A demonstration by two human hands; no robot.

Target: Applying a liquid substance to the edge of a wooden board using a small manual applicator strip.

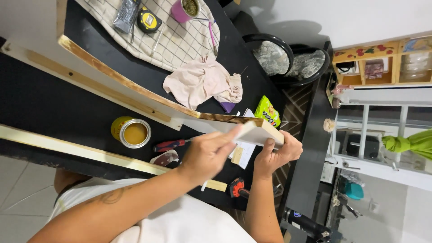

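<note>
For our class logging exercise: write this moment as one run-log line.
left hand: fingers on wooden board face | right hand: grips board end | nearby: open yellow tin on black table

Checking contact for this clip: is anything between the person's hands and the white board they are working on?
Nothing visible is. The right hand grips the end of the white board directly, fingers wrapped over its edge. The left hand lies against the board's face with fingers extended; whether they pinch something small there cannot be told.
</note>
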